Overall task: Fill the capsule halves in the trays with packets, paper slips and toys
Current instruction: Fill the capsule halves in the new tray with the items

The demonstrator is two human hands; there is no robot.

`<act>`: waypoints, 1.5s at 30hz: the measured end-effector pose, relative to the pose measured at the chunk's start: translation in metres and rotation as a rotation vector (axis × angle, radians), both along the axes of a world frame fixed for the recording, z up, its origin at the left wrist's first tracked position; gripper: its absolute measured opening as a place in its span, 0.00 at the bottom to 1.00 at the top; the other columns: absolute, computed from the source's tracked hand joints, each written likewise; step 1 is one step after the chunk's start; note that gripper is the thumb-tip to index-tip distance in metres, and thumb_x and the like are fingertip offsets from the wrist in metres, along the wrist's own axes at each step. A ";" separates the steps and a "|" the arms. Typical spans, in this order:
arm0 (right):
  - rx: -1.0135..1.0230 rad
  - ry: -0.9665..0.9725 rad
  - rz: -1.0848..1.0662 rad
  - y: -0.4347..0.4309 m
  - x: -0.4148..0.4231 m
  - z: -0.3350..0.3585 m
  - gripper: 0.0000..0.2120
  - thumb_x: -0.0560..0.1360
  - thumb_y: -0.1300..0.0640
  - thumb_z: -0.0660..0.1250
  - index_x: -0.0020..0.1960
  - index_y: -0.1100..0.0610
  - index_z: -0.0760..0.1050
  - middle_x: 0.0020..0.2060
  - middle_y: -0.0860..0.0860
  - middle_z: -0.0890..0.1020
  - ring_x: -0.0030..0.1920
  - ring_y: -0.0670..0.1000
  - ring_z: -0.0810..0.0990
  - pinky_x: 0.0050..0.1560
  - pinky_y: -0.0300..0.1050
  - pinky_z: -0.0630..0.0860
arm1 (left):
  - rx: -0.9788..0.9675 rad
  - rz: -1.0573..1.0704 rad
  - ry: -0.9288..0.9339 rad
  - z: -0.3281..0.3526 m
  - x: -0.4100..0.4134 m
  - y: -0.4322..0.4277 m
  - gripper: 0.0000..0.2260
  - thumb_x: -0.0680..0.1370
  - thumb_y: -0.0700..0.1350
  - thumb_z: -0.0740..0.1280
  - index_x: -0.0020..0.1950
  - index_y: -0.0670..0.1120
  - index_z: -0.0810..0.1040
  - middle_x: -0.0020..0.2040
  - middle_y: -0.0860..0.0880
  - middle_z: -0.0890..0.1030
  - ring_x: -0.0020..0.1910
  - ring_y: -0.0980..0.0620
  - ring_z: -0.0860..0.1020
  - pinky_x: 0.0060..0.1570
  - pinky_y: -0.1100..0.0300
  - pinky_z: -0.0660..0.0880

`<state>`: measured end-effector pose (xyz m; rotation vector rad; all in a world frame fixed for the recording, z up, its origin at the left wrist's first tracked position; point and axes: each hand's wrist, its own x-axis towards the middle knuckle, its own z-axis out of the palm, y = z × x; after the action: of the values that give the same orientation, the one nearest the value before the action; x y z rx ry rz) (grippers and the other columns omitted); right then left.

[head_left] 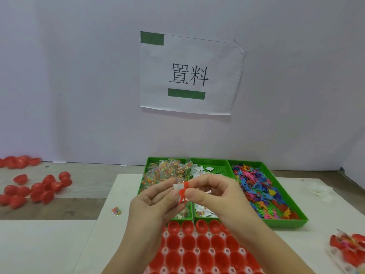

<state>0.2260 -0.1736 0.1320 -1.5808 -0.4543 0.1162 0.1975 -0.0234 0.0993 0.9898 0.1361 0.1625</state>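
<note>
the clear holder tray [197,254] of red capsule halves [189,242] lies nearest the person, cups facing up, and the ones in view look unfilled. both hands hang just above its far edge. the left hand [156,196] has its fingers curled and pinches a folded white paper slip [177,187] at the fingertips. the right hand [213,194] is curled too, thumb and forefinger nipping a small red toy figure [182,192] that dangles between the two hands, touching the slip. whether the left palm also hides a packet i cannot tell.

the step seems to be pairing slip and toy before dropping them into one cup. it would go best by tucking the toy against the slip, lowering both right over a single half and letting go low, so the limp figure does not catch on a rim or straddle two cups.

on the wall behind hangs a white printed sign [189,76]. three green bins stand side by side just beyond the holder: candy packets [166,175] on the left, more slips [203,171] in the middle, mixed coloured toys [262,190] on the right. loose red halves [39,188] lie scattered well off to the left, and a blurred second tray [349,250] sits at the right edge. one stray packet [116,211] lies on the white mat [118,234], left of the hands. the forearms cover the holder's middle rows, so the cups there are hard to aim at.
</note>
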 end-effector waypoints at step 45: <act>-0.624 -0.226 0.049 0.083 0.035 -0.078 0.04 0.71 0.56 0.74 0.41 0.48 0.82 0.36 0.42 0.82 0.35 0.35 0.77 0.36 0.27 0.70 | 0.950 0.179 0.063 -0.090 -0.019 0.086 0.09 0.73 0.43 0.74 0.45 0.59 0.84 0.46 0.54 0.79 0.36 0.62 0.75 0.39 0.71 0.71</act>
<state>0.2609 -0.0906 0.0544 -2.2089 -0.6754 0.1241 0.1781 0.0624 0.0096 1.9319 0.2117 0.3780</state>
